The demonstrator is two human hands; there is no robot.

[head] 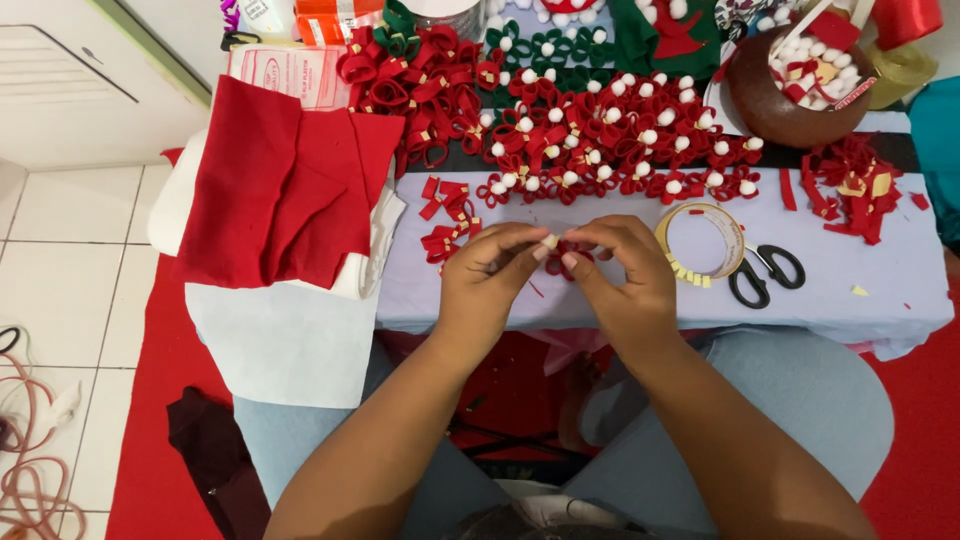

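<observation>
Fingers of both my hands meet over the near edge of the pale lilac table (900, 290). My left hand (487, 275) and my right hand (622, 275) pinch a small red felt bow (572, 252) between them, thumbs and forefingers drawn in narrow around it, with a tiny pale bit (549, 241) at the left fingertips. The bow is mostly hidden by the fingers, so I cannot tell its exact shape. It sits just above the table's front edge, in the middle.

Just beside my right hand lies a roll of tape (702, 240), flat, with short yellow pieces along its lower rim. Black scissors (765, 273) touch the roll on its right. Just left of my left hand lies a small cluster of red felt pieces with gold centres (445, 222). Folded red felt sheets (280, 190) hang over the table's left end, on top of white fabric (285, 340).

Farther back, rows of finished red bows with white pompoms (620, 140) cover the middle of the table, near my hands but apart from them. Red and gold scraps (850, 190) lie at the right. Beyond them a brown round bowl (785, 95) holds white pompoms and red bits. Green bows (545, 45) line the far edge. A flat, clear packet with red print (290, 72) lies at the back left, and an orange package (335, 20) stands behind it.
</observation>
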